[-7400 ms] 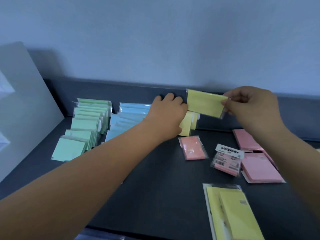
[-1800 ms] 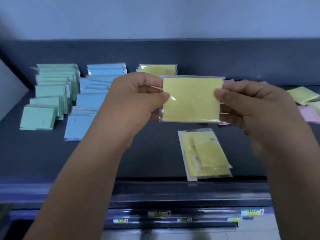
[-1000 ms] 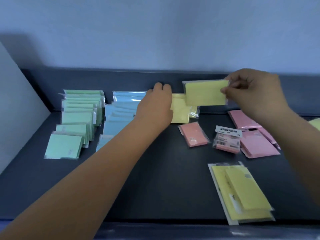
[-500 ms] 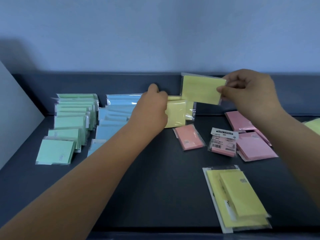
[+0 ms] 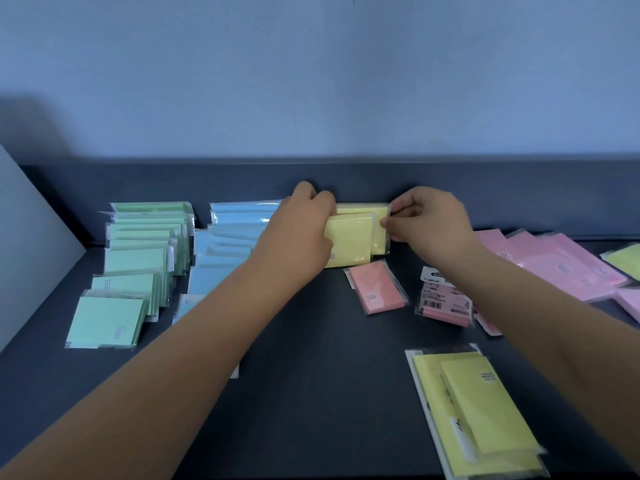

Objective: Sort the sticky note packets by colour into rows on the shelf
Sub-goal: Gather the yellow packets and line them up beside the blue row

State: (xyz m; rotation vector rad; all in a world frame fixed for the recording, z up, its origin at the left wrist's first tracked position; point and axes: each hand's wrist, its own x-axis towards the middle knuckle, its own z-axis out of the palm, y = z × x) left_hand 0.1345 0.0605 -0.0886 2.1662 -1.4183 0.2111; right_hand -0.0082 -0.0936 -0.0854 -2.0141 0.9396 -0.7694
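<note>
Behind the left hand [image 5: 298,233], yellow packets [image 5: 349,242] sit partly hidden.

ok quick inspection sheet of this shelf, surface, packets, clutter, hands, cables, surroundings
surface: dark shelf, flat, with a low back lip
job's things: green row far left, blue row beside it, short yellow row at the back; pink packets loose on the right; large yellow packets at the front
clutter: salmon packet and barcoded pack lying mid-shelf
hands: left hand holds the yellow row's left side; right hand pinches the rear yellow packet by its right edge
cables: nothing seen
surroundings: pale wall behind, white panel at left
</note>
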